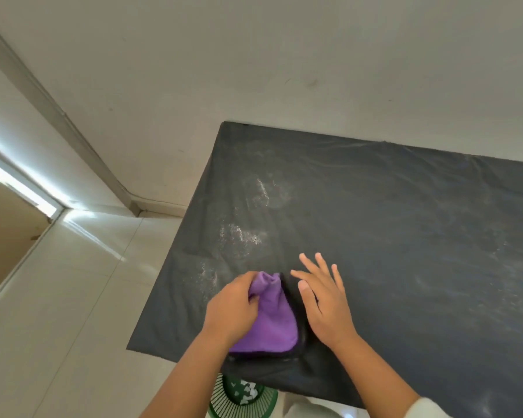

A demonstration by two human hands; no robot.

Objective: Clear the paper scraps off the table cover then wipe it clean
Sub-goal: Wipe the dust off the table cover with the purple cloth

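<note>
A dark grey table cover (pixel 390 236) fills the right half of the view, with pale dusty smears near its left side. A purple cloth with a black edge (pixel 274 321) lies bunched on the cover near the front left corner. My left hand (pixel 233 309) is closed around the cloth's upper left part. Just to the right of the cloth, my right hand (pixel 323 300) rests flat on the cover with fingers spread. No paper scraps show on the cover.
A green slotted bin (pixel 242 399) holding white paper scraps stands on the floor below the table's front edge. White floor tiles (pixel 73 297) lie to the left. A pale wall (pixel 254 55) runs behind the table, and a doorway opens at far left.
</note>
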